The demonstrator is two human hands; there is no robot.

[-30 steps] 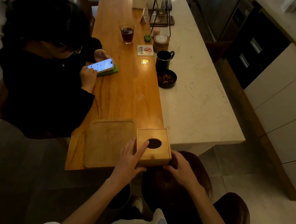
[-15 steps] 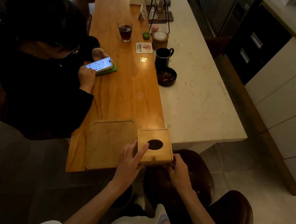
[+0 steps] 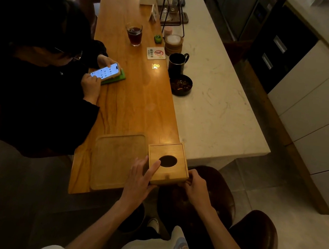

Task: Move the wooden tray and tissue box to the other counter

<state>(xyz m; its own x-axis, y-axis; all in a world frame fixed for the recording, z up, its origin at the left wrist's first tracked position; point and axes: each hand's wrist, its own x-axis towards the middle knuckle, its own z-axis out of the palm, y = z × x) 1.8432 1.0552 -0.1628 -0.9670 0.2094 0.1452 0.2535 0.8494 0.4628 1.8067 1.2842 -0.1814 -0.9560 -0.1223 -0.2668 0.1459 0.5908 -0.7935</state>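
A square wooden tissue box [image 3: 171, 171] with an oval hole in its lid stands at the near end of the wooden counter [image 3: 135, 103]. An empty wooden tray [image 3: 113, 159] lies flat just left of it, touching or nearly touching. My left hand [image 3: 139, 180] presses the box's left side, with the index finger lying on the lid beside the hole. My right hand [image 3: 197, 186] clasps the box's near right corner. Both hands hold the box between them.
A seated person [image 3: 34, 69] at the left uses a phone [image 3: 105, 72]. Farther along stand a glass of dark drink [image 3: 134, 34], a black mug [image 3: 177, 62] and a dark bowl [image 3: 180, 84]. The white marble counter [image 3: 219, 110] adjoins on the right. Brown stools [image 3: 223, 197] stand below me.
My right hand has come up from under the counter edge and closed on the box's near right corner. The left hand and box have hardly shifted.
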